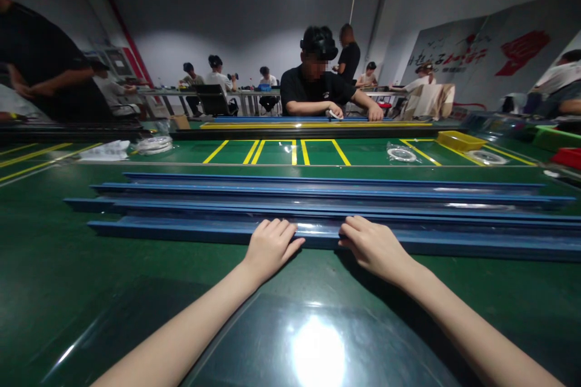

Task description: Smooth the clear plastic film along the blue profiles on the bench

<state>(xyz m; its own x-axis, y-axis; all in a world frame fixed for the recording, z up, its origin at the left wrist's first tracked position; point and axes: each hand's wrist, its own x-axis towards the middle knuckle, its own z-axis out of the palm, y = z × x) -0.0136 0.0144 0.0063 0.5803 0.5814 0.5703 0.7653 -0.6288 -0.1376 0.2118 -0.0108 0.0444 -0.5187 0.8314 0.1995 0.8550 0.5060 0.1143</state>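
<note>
Several long blue channel profiles (195,204) lie side by side across the green table. My left hand (271,247) is closed over the near wall of the front blue channel (181,232), with its fingertips inside and its thumb on the near side. A short gap to the right, my right hand (374,249) grips the same wall with curled fingers; its thumb is mostly hidden. Between the hands, the shiny inside of the channel shows. A clear plastic sheet (254,344) lies under my forearms and reflects a bright light.
Past the channels, yellow tape lines (294,152) mark the green tabletop (227,266). Wrapped white coils (154,145) and a yellow tray (460,141) rest there. Yellow and black profiles (318,126) lie farther back. A co-worker (313,81) sits opposite, hands on the far side.
</note>
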